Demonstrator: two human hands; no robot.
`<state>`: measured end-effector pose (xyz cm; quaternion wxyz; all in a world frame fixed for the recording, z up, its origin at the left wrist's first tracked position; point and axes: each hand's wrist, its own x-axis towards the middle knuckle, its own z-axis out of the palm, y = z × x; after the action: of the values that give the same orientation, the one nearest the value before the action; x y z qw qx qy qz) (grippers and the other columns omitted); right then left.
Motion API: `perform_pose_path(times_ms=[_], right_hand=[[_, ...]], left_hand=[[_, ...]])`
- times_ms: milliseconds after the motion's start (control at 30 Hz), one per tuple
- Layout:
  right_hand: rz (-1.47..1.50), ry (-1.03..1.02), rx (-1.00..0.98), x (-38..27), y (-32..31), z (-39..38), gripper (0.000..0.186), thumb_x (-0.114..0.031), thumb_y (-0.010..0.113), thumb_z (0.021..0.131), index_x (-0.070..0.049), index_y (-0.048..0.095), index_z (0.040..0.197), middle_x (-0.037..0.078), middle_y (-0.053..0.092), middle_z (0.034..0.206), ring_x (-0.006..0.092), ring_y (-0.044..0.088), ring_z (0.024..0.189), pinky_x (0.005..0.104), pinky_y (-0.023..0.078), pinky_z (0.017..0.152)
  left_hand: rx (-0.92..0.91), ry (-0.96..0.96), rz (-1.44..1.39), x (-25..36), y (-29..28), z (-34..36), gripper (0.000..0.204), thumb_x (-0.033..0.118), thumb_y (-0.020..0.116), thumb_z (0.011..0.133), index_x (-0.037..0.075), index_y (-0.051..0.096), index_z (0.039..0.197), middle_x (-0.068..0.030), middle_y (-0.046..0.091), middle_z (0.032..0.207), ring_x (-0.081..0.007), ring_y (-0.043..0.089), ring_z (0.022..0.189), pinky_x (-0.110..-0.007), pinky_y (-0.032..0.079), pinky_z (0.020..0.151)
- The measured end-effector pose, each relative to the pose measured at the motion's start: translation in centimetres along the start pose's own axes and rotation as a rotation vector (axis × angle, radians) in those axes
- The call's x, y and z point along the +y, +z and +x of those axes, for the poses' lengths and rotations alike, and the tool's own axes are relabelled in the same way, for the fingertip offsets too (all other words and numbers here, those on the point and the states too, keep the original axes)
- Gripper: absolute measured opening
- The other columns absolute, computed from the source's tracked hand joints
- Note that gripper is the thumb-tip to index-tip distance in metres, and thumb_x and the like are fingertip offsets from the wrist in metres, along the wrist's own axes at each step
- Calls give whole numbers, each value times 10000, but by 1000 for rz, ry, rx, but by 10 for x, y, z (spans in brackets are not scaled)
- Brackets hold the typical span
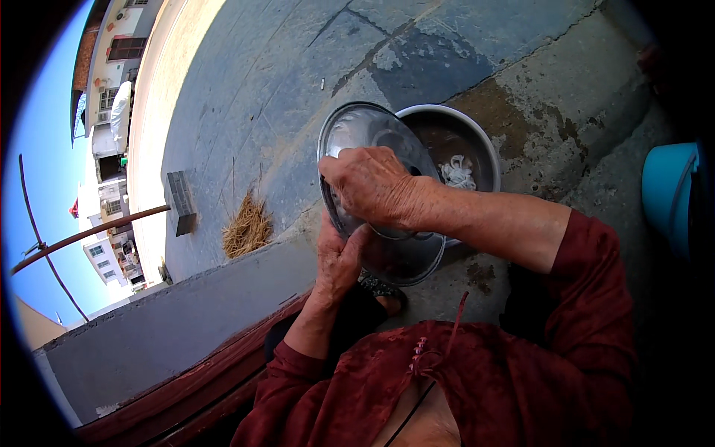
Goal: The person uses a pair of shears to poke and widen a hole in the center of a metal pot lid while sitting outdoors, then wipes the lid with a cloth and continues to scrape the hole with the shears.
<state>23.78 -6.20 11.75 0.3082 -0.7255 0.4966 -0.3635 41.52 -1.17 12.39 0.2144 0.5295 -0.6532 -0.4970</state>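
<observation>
A round, shiny metal pot lid (367, 125) is held tilted in front of me, overlapping the left side of a basin. My left hand (339, 257) grips its near left edge, with the thumb on the face and the other fingers partly hidden behind. Across the lid's face lies my right hand (376, 186), its fingers curled and pressed down. Whatever is under those fingers, if anything, is hidden. Just behind, the pale-rimmed basin (488, 141) stands on the ground with dark liquid inside. A crumpled white stringy cloth (457, 173) lies in it.
A blue bucket (666, 194) stands at the far right. On the left are a straw bundle (248, 227), a grey block (180, 203) and a low wall (186, 320). My shoe (387, 294) is below the lid. Damp patches mark the concrete ground (536, 97).
</observation>
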Motion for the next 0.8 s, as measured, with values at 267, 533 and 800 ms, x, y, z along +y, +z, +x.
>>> perform_pose_path(times_ms=[267,533,800], right_hand=[[-23,-59,-78,-3,-3,4,138,-80,631,812,8,609,916,211,661,825,373,699,791,437,562,681],[-51,42,-65,20,-6,45,107,-95,586,823,-23,612,897,191,670,835,391,677,848,464,534,744],[-101,-78,-169,-10,-5,1,159,-93,644,795,-6,604,922,220,662,886,377,687,809,451,552,694]], left_hand=[[-8,6,-119,3,0,-3,529,115,605,943,-5,361,1397,-105,543,1273,-184,507,1184,-322,402,1015],[21,-89,7,9,-5,3,504,125,629,923,-8,408,1356,-107,577,1187,-190,550,1082,-312,434,951],[27,57,-68,-2,-2,1,453,83,588,948,-7,397,1349,-94,580,1166,-158,541,1086,-301,440,939]])
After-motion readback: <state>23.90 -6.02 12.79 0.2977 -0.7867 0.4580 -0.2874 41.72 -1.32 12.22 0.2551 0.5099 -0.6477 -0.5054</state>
